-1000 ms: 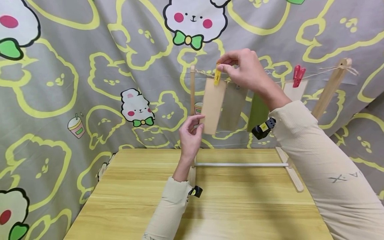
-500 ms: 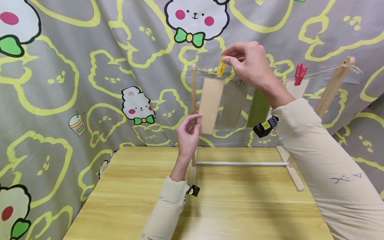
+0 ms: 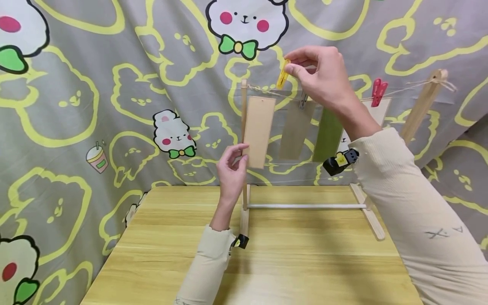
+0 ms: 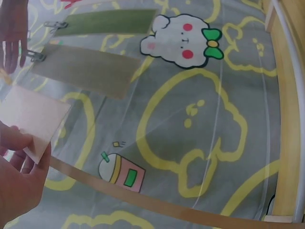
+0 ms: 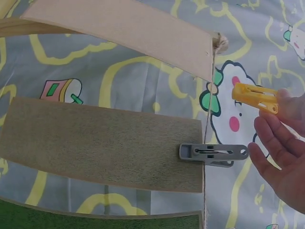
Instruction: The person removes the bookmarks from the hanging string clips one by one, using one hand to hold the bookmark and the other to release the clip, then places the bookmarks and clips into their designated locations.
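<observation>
My left hand (image 3: pixel 241 155) pinches the lower left corner of a beige card (image 3: pixel 259 131), which stands upright just below the string (image 3: pixel 267 90) with no peg on it. In the left wrist view the thumb (image 4: pixel 16 143) lies on that beige card (image 4: pixel 31 117). My right hand (image 3: pixel 294 70) pinches a yellow clothes peg (image 3: pixel 283 76) above the string, clear of the card. The right wrist view shows the yellow peg (image 5: pixel 255 98) between my fingertips (image 5: pixel 279 143), with the beige card (image 5: pixel 119 28) apart from it.
A wooden drying rack (image 3: pixel 244 140) with a white rod (image 3: pixel 305 206) stands on the yellow table (image 3: pixel 297 262). On its string hang an olive card (image 3: pixel 296 127) under a grey peg (image 5: pixel 214 153), a green card (image 3: pixel 328 135) and a pale card under a red peg (image 3: pixel 378 91). A patterned cloth (image 3: pixel 114 84) hangs behind.
My right hand lifted the yellow peg off the beige card and string. The card, now held only by my left hand, shifted left and stands straighter.
</observation>
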### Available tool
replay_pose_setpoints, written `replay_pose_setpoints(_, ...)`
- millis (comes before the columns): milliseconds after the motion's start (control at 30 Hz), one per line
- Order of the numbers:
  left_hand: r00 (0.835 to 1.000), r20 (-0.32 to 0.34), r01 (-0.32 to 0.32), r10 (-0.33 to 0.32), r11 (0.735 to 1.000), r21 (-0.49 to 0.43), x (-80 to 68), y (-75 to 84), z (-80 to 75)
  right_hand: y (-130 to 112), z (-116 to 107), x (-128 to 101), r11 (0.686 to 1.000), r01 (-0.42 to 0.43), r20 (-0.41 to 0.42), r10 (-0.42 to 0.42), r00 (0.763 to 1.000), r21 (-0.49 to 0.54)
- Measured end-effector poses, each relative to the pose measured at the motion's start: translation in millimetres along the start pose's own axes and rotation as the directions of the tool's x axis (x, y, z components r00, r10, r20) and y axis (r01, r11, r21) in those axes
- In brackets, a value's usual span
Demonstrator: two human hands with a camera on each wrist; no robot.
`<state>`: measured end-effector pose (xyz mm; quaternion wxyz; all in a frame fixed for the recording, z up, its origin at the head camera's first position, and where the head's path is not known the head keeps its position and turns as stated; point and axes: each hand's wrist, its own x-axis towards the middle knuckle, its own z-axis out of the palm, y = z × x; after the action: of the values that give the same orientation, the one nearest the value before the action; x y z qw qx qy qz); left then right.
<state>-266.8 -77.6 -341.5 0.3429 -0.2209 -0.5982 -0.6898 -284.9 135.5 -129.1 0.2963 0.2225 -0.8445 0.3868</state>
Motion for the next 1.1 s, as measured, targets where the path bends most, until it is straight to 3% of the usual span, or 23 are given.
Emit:
replay_pose_setpoints(267,0.997,0.072,-0.011,0.011,1.000,0.007,-8.8,1.6,9.6,7,-12,-20,0.999,-0.038,-0.018,0.038,0.999,0.007)
replay_pose_setpoints(633,0.997,0.031,-0.068,0.068,0.998,0.018,-1.5,14.1,-7.1,5,-2,-31,0.992,0.047,-0.070,-0.039,0.997,0.119)
replay_pose_setpoints(933,0.996,0.041,-0.077,0.076,0.997,0.022,-6.7,14.6,-8.0,19,-1,-46,0.982,0.011,-0.095,0.007,0.995,0.190)
replay_pose_setpoints(1100,0.996,0.044,-0.081,0.081,0.997,0.012,-9.5,16.3,-8.7,24,-2,-56,0.974,0.031,-0.112,-0.006,0.994,0.226)
